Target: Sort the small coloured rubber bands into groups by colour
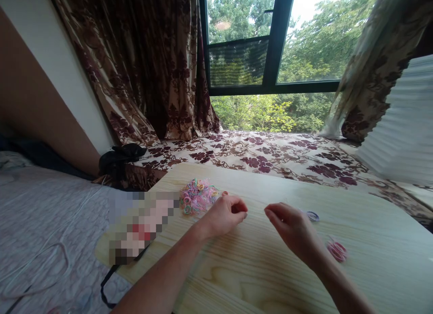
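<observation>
My left hand (227,214) hovers over the table with thumb and fingers pinched together. Beside it on the left lies a pile of small pastel hair ties (198,196), and a single orange hair tie (225,193) sits just behind its knuckles. Across a short gap, my right hand (287,221) is pinched in the same way, pointing toward the left one. Whatever either pinch holds is too small or hidden to tell. Near the right hand are some purple hair ties (313,216); a pink bunch of hair ties (337,251) lies by the right forearm.
The light wooden table (250,269) has a blurred-out item (145,230) with a black strap (107,284) at its left edge. A bed (50,223) with white cables adjoins on the left. Behind are a flowered window seat (237,154), curtains (179,66) and a window.
</observation>
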Action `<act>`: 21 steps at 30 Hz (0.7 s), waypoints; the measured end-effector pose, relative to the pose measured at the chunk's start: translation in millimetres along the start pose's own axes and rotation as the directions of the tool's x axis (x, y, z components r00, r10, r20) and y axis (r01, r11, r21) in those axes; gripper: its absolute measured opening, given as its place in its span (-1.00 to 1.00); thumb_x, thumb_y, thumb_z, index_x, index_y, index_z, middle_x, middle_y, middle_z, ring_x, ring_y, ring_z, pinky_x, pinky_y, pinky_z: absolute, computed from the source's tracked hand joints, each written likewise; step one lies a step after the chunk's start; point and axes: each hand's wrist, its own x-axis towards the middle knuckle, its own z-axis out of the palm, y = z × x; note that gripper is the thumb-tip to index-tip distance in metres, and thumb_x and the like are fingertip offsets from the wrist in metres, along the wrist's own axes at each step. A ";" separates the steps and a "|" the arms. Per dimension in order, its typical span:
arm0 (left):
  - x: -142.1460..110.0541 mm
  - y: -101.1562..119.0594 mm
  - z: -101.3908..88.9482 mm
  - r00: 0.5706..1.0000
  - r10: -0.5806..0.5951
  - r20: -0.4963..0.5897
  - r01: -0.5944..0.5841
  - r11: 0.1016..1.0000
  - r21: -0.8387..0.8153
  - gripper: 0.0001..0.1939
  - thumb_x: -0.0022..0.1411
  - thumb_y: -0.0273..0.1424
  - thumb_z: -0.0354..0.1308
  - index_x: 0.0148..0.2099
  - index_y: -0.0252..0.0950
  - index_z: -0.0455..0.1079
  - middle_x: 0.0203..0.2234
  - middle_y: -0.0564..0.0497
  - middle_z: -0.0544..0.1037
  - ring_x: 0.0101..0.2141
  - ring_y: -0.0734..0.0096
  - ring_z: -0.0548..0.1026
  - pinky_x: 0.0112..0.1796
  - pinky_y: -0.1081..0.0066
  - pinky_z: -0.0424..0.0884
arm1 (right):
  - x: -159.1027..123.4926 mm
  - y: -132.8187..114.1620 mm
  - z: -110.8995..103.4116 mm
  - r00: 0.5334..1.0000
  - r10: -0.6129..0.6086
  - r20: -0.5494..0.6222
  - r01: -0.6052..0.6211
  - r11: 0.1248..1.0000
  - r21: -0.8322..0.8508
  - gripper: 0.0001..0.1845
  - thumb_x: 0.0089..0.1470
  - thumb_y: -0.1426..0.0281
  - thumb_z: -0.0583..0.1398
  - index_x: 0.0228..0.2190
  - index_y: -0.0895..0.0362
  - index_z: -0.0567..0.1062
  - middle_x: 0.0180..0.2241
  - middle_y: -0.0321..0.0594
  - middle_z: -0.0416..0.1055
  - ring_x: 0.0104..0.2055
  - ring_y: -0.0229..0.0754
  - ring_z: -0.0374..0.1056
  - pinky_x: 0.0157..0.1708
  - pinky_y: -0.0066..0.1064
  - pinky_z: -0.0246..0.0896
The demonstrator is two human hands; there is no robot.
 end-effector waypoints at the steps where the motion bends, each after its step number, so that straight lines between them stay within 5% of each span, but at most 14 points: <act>1: 0.7 -1.3 -1.8 1.000 0.005 -0.017 -0.005 1.000 0.029 -0.90 0.00 -0.46 0.10 -0.39 -0.38 0.40 -0.52 0.04 0.47 -0.47 0.52 0.40 -0.42 0.55 0.29 | 1.5 5.4 -6.4 0.999 0.042 -0.012 -0.043 0.998 -0.048 -0.70 0.02 0.24 0.05 -0.51 0.10 0.51 -0.54 -0.24 0.45 -0.52 -0.22 0.32 -0.48 -0.42 0.13; 8: 3.0 -8.7 -15.5 0.995 0.043 -0.086 -0.017 0.959 0.284 -0.85 0.05 -0.44 0.04 -0.38 -0.34 0.42 -0.52 0.03 0.50 -0.47 0.49 0.42 -0.43 0.53 0.28 | 4.7 36.1 -40.2 0.951 0.309 0.004 -0.293 0.905 -0.309 -0.69 -0.03 0.25 0.06 -0.52 0.08 0.55 -0.61 -0.23 0.46 -0.52 -0.16 0.36 -0.55 -0.44 0.06; 21: 4.0 -16.9 -28.4 0.996 0.014 -0.083 0.023 0.901 0.434 -0.85 0.00 -0.47 0.01 -0.47 -0.31 0.42 -0.53 0.03 0.52 -0.45 0.46 0.46 -0.39 0.52 0.27 | 3.2 37.0 -40.0 0.912 0.402 0.083 -0.302 0.793 -0.529 -0.67 0.01 0.23 0.02 -0.47 0.01 0.55 -0.42 -0.16 0.52 -0.37 -0.04 0.40 -0.54 -0.40 0.03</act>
